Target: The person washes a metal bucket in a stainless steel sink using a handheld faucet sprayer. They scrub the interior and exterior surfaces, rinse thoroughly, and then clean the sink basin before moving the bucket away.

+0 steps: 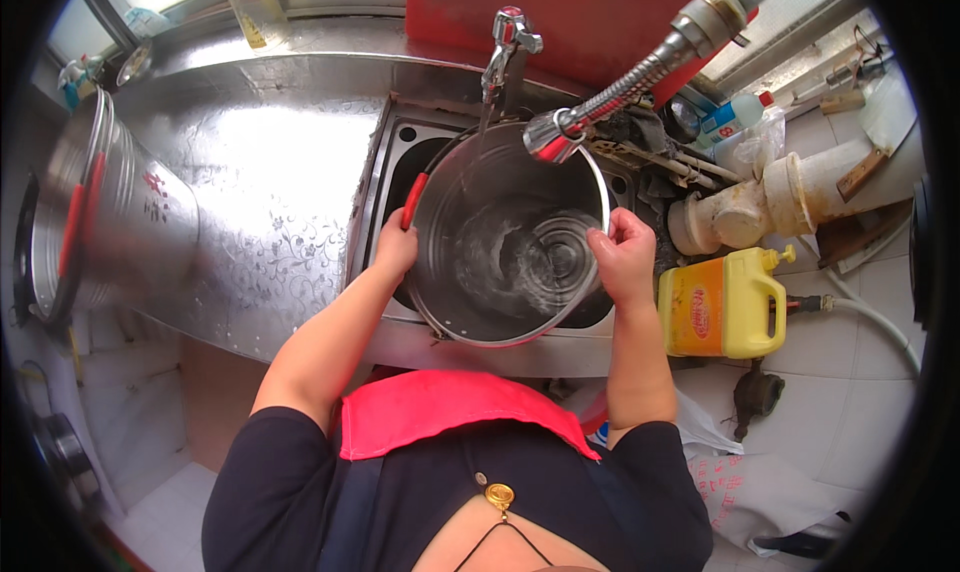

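Observation:
A large stainless steel pot sits tilted in the sink, with water swirling over its ringed bottom. My left hand grips its left side at the rim, beside the red grip of its handle. On the right, my right hand holds the rim, thumb toward the inside and fingers curled. From the chrome tap behind, a thin stream falls into the pot. A flexible metal faucet hose reaches over the pot's back right edge.
Another steel pot with red-gripped handles stands on the patterned steel counter at left. A yellow detergent jug is close to my right forearm. Behind are a red board and a glass bottle; a cleaver lies by white pipes.

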Tool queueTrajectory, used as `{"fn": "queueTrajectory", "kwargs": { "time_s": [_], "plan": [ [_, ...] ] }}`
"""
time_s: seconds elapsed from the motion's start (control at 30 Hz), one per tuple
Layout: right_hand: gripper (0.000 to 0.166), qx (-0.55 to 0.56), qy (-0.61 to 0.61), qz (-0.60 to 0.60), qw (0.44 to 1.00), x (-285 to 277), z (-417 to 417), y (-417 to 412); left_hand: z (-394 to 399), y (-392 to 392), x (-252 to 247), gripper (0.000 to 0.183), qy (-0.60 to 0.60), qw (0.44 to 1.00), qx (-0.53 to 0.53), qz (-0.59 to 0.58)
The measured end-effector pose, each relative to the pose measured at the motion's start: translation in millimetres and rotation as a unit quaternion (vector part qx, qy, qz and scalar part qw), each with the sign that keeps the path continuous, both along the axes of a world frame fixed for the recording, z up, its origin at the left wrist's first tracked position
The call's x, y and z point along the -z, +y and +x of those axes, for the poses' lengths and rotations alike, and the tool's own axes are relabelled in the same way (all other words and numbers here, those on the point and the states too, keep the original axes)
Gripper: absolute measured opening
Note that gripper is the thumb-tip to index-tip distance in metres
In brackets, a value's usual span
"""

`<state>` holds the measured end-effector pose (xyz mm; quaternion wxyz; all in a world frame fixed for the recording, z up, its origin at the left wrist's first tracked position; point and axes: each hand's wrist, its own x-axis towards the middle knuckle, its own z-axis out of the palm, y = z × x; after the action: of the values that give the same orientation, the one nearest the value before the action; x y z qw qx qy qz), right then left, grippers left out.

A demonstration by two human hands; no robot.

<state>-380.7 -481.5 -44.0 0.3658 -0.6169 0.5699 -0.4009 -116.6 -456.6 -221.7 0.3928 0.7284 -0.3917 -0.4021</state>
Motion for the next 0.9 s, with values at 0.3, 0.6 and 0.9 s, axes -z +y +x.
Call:
{"fn": "queueTrajectory", "kwargs": {
  "time_s": [0.3, 0.6, 0.9],
  "plan": [
    [0.023, 0.020, 0.284, -0.133, 0.949, -38.6, 69.4, 27.6, -72.8, -26.5, 39.4, 0.057, 0.277, 0.930, 0.151, 0.187],
    [0.020, 0.019, 0.356, -0.191, 0.915, -34.5, 95.4, 29.2, -119.0, -49.5, 62.3, 0.067, 0.242, 0.914, 0.232, 0.228],
    [0.020, 0.038, 0.323, -0.197, 0.925, -37.9, 100.3, 29.8, -105.4, -52.7, 56.2, 0.071, 0.406, 0.872, 0.191, 0.196]
  ]
}}
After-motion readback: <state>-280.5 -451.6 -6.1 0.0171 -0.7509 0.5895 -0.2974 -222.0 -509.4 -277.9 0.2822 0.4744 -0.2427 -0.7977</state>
